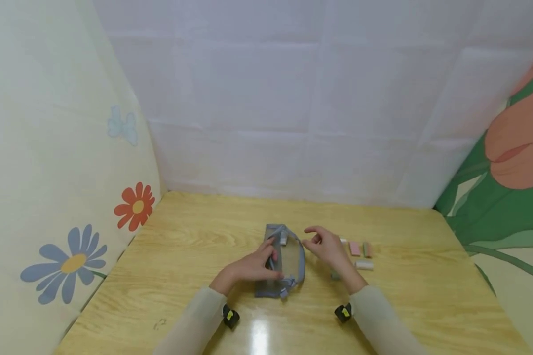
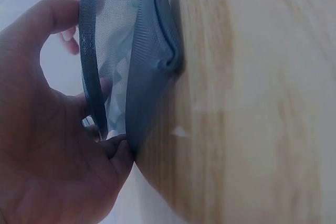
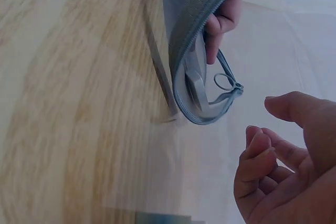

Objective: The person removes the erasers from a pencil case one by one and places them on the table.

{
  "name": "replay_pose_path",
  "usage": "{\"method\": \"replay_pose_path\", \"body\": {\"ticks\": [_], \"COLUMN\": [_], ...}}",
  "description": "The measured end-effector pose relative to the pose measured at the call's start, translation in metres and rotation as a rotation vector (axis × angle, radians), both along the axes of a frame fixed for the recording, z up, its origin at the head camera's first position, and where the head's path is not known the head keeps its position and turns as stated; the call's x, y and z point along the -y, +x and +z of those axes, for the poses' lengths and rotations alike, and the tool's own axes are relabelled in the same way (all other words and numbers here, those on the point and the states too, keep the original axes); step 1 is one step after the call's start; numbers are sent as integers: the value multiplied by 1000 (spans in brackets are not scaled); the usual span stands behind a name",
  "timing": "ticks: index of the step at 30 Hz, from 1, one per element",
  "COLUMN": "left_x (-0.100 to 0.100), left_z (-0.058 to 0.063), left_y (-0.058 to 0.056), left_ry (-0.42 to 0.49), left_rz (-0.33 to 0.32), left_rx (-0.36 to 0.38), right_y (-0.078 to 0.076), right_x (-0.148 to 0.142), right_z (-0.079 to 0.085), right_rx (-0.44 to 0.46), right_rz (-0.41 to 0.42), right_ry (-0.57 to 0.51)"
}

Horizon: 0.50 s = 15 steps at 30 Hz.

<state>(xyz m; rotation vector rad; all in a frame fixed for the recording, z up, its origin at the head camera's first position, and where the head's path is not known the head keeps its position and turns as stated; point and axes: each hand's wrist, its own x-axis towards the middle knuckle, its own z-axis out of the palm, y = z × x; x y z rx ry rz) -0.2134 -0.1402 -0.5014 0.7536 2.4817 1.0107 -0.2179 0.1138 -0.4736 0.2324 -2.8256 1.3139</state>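
Observation:
A blue-grey mesh zip pouch [image 1: 301,268] lies on the table with its zipped mouth spread toward the right. My left hand [image 1: 254,265] grips its left side, the thumb at the near part and the fingers reaching over the far part. In the left wrist view, thumb and fingers hold the pouch's edge band [image 2: 90,51] apart from its other side. A small white block [image 3: 197,90] sits inside the mouth. To the right of the opening, my right hand [image 1: 330,249] hovers with fingers loosely curled, thumb apart, and nothing held.
Right of my right hand lie small blocks: a pink one [image 1: 355,248], a green-and-pink one [image 1: 366,250] and a white one [image 1: 364,266]. A green piece [image 1: 335,276] is partly hidden by my right wrist. Cloth backdrops [image 1: 266,98] enclose the wooden table [image 1: 182,236].

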Motion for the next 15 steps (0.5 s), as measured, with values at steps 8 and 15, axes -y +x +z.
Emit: {"method": "replay_pose_path", "body": {"ticks": [8,15], "left_x": [-2,-1], "left_z": [10,5], "left_y": [1,2], "left_ry": [32,39], "left_rz": [-7,0], "left_rx": [7,28], "right_y": [-4,-5], "right_x": [16,27], "right_z": [-2,-8], "right_rx": [32,19], "right_rz": [34,64], "right_ry": [-29,35]}}
